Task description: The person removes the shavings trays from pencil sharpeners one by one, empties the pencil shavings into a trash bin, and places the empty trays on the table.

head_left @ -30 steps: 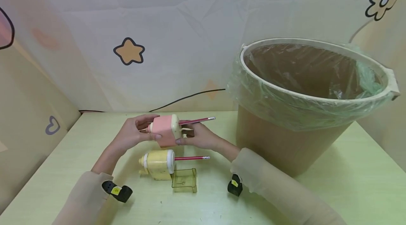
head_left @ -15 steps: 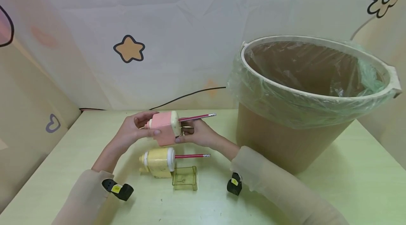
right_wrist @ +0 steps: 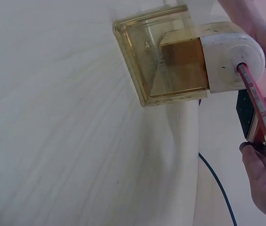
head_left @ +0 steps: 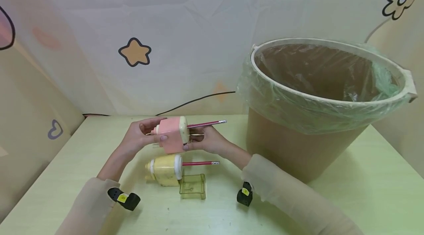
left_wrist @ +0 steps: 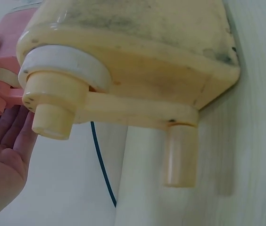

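Observation:
A pink pencil sharpener (head_left: 169, 137) is held up behind a yellow one. My left hand (head_left: 137, 137) grips its crank end, thumb along the near side. At its opposite, cream-coloured face my right hand (head_left: 210, 141) has curled fingers, the thumb at the lower corner. A red pencil (head_left: 207, 123) sticks out of that face. The yellow pencil sharpener (head_left: 165, 170) stands on the table with another red pencil (head_left: 200, 163) in it. Its crank handle (left_wrist: 182, 155) shows close up in the left wrist view. By its front lies a see-through yellowish drawer (head_left: 193, 187).
A large brown bin (head_left: 291, 150) lined with a greenish plastic bag (head_left: 298, 117) stands on the right, close to my right forearm. Behind the pale table (head_left: 82, 168) hangs a patterned cloth backdrop (head_left: 198, 43).

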`<state>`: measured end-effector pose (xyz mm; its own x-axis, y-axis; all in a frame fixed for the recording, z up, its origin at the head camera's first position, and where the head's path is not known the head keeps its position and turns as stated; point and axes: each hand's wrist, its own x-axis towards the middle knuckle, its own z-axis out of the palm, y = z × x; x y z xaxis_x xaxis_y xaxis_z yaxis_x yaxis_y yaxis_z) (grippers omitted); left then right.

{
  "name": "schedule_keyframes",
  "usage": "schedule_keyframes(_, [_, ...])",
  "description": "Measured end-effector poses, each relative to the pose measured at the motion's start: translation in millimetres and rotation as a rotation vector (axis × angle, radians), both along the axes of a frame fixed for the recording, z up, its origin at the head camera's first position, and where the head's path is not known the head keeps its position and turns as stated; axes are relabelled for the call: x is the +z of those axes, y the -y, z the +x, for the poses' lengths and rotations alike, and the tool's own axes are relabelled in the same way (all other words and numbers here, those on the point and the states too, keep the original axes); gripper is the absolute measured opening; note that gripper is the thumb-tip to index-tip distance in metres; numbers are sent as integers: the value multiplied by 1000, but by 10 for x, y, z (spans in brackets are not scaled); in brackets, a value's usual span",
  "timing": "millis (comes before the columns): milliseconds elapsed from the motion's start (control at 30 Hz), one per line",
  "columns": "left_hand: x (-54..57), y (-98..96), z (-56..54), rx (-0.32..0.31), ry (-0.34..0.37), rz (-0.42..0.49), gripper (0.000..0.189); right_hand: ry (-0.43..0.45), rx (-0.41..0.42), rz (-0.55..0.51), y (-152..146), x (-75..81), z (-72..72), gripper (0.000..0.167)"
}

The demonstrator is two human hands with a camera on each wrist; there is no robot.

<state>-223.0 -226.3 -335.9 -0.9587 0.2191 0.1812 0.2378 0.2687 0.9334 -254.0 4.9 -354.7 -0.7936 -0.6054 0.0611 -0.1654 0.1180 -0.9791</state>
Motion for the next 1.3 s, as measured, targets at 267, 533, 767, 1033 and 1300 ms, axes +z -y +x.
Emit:
schedule_keyframes(267, [30,-30,14,-4,-47,-25,56,-43,-2,11,-22,-11,-11,57])
schedule_keyframes(533, [64,-56,11,-32,-52,9,56,-96,-8,36,-51,4,-24,55])
schedule_keyframes(767, [46,-43,-2,-41,-70,-16,55,-87,6,25,-57,8,-29,54])
schedule_keyframes(1033, [77,-63,9,-29,-70,-10,55,-103,0,38,-70,36,-21,54])
schedule_keyframes(1300, [60,-65,-7,-45,-79,-4,54,-109,8,38,-92,33,-7,54])
